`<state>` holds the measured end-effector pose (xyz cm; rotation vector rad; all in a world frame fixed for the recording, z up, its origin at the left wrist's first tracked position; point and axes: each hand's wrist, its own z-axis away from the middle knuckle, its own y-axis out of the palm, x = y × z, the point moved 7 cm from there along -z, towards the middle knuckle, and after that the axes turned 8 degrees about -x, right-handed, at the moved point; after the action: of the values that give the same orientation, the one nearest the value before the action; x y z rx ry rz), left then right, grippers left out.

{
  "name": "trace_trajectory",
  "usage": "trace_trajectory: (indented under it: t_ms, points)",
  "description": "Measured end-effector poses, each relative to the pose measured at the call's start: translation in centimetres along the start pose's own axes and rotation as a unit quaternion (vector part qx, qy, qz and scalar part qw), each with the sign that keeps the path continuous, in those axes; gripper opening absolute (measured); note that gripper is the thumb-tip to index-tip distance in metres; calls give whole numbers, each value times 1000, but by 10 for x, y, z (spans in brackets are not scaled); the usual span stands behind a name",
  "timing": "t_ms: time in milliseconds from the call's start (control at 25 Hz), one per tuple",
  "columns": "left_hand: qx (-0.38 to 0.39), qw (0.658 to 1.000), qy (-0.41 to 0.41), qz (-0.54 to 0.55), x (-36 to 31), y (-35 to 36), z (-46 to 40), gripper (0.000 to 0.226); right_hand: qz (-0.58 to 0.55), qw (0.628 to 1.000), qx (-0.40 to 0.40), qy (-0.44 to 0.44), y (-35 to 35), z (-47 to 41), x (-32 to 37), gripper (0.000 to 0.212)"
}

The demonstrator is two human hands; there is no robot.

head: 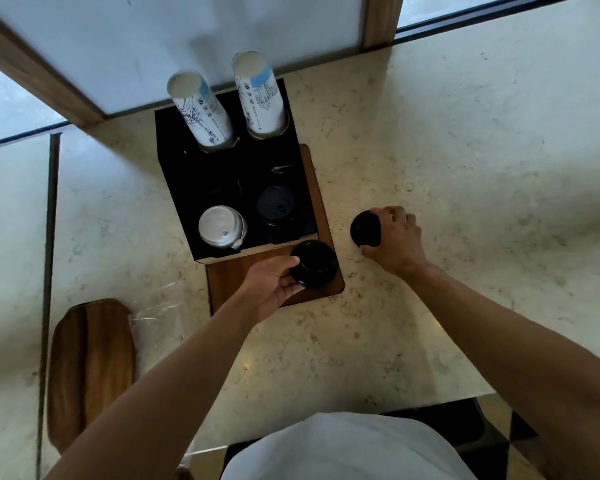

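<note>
My left hand (272,284) grips a stack of black cup lids (314,263) just above the wooden tray (232,277), in front of the black organiser box (219,174). Over on the marble counter to the right, my right hand (395,242) holds another black lid (365,228), fingers curled round its edge. Inside the box's front compartments sit a stack of white lids (220,225) and a stack of dark lids (274,206). Two stacks of printed paper cups (201,109) (260,91) stick up from the back of the box.
The pale marble counter (447,161) stretches to the right and toward me. A wooden board (90,362) lies at the left near a crumpled clear wrapper (160,313). Frosted glass panels in a wooden frame (381,22) stand behind the box.
</note>
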<state>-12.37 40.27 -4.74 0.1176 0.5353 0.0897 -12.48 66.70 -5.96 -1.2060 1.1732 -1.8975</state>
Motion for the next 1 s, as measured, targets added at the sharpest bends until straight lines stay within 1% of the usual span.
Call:
trace_trajectory:
  t_ms: [80, 160, 200, 280, 360, 440, 520, 600, 800, 920, 1000]
  points:
    - [-3, 1000, 2, 7, -4, -3, 0, 32, -43, 999, -17, 11, -1, 2, 2, 78]
    - [-1, 1000, 3, 11, -6, -6, 2, 33, -140, 989, -48, 20, -7, 11, 6, 75]
    - [0, 1000, 4, 13, -7, -8, 2, 33, -193, 979, -62, 8, -11, 18, 11, 74]
    - [-1, 1000, 5, 15, -7, -13, 6, 32, -284, 955, -68, -44, -20, 35, 31, 70]
    - [1, 1000, 7, 10, -4, -18, 9, 32, -342, 935, -35, -90, -25, 52, 54, 66]
    - [17, 1000, 8, 2, -1, -23, 14, 31, -353, 927, 13, -122, -24, 66, 78, 64]
    - [41, 999, 13, -8, 3, -26, 21, 29, -337, 928, 54, -150, -19, 76, 97, 68]
    - [56, 998, 25, -16, 5, -30, 28, 28, -325, 928, 79, -163, -15, 84, 112, 73]
    - [71, 996, 55, -15, 5, -52, 40, 27, -312, 920, 122, -201, -6, 106, 141, 70]
    - [73, 996, 52, 7, 8, -64, 49, 24, -301, 921, 129, -212, -1, 115, 151, 70]
    - [68, 996, 43, 40, 11, -74, 52, 27, -301, 920, 129, -213, 2, 119, 157, 71]
